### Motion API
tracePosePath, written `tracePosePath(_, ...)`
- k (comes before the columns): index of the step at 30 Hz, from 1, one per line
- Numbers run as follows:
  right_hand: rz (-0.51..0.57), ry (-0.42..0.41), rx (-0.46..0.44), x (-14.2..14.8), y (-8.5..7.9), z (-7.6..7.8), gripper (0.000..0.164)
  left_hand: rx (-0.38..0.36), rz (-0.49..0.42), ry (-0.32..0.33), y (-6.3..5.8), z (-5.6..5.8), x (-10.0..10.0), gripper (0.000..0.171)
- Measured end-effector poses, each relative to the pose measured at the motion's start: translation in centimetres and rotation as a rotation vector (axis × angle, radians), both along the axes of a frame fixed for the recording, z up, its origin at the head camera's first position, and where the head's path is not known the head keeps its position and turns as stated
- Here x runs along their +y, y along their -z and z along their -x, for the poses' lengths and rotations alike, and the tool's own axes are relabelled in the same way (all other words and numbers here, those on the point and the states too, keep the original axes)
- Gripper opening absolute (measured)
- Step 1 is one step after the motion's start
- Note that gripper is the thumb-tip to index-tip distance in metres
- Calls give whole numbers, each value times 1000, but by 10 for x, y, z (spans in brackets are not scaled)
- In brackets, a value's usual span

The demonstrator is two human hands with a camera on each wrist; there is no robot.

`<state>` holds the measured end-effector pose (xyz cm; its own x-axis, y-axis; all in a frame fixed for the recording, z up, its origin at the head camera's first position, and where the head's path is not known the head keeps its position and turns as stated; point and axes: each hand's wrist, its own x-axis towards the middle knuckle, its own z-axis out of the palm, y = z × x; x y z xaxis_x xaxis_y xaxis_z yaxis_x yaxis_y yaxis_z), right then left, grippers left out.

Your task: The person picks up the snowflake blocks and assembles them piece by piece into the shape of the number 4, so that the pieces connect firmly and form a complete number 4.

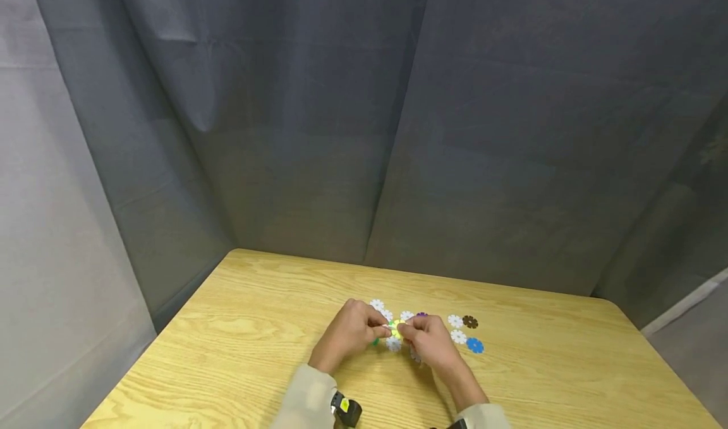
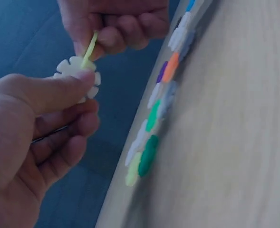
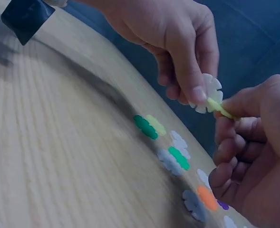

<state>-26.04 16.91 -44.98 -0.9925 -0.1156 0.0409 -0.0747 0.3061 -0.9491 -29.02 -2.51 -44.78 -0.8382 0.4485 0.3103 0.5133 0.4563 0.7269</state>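
Observation:
My left hand (image 1: 355,326) pinches a white flower-shaped notched disc (image 2: 71,66) between thumb and fingers. My right hand (image 1: 433,340) pinches a yellow notched disc (image 3: 215,104), which the left wrist view shows edge-on. The two discs meet at their rims, standing crosswise to each other, with the yellow one at the notched edge of the white one. Both hands hold them raised over the table, fingertips close together. My thumbs and fingers hide part of each disc.
More notched discs lie on the wooden table (image 1: 256,328) beneath and beyond my hands: green (image 3: 145,127), pale yellow (image 3: 156,125), orange (image 3: 207,197), purple (image 3: 223,204) and several white. At the right lie blue (image 1: 475,345) and brown (image 1: 470,322) ones. Grey cloth (image 1: 318,132) hangs behind the table.

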Motion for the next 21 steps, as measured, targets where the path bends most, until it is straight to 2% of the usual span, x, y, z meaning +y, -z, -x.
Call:
tracePosePath(6, -5, -15, 2, 7, -4, 2, 30, -89, 11, -21, -6, 2, -11, 5)
tracePosePath(13, -3, -52, 8, 20, -3, 5, 23, -99, 12, -49, -4, 4, -22, 5)
tracePosePath(21, -116, -108, 46, 33, -5, 8, 20, -93, 2, -48, -3, 6, -30, 7)
